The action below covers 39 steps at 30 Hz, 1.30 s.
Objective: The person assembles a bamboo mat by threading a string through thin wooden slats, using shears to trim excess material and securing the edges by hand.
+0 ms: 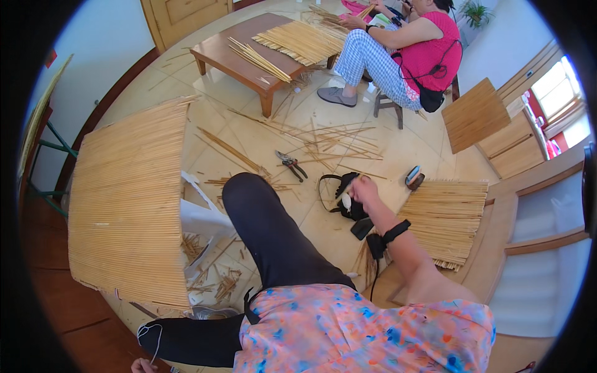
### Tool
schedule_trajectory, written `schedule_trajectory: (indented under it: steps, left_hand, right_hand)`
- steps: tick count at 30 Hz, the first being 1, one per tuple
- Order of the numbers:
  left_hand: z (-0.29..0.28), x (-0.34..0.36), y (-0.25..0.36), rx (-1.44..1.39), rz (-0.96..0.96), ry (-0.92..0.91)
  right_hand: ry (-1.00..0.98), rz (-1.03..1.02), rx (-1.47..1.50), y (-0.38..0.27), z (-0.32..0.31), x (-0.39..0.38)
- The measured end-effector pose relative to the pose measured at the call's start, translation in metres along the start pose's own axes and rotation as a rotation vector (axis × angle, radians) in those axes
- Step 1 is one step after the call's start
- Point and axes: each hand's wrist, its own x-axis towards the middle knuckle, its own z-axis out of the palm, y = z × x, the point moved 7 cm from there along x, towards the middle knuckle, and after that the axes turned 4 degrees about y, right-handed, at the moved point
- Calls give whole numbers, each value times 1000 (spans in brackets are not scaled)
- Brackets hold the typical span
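My right hand reaches forward over a black bag with a strap, which lies on the tiled floor. Its fingers are curled closed, and what they hold, if anything, is hidden. A small white oval thing shows just beside the fingers. At the lower left edge only part of my left hand is in view, its fingers pinched at a thin white string that loops over my left knee. Left of my legs, a mat of straw-coloured stalks rests on a white plastic support.
Red-handled pruning shears lie among loose stalks. Another stalk mat is on the right. Ahead, a person sits on a stool by a low brown table bearing stalks. A wooden board leans farther right.
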Motion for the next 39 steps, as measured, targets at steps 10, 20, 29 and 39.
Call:
schedule_trajectory:
  steps: [10,20,29,39]
  left_hand:
    - [-16,-56,-72,-16,-159,-241]
    - [-19,-50,-21,29,-120,-152]
    - [34,-39,87,-538,120,-259]
    - [53,-44,78,-507,128,-170]
  right_hand:
    - [-830,-197,618,-261,142,-227]
    - [-1098,-10,552,-230,259,-330]
    - [-1200,16,389,-181,290,-373]
    - [-1243,-115,45,-153,265,-362]
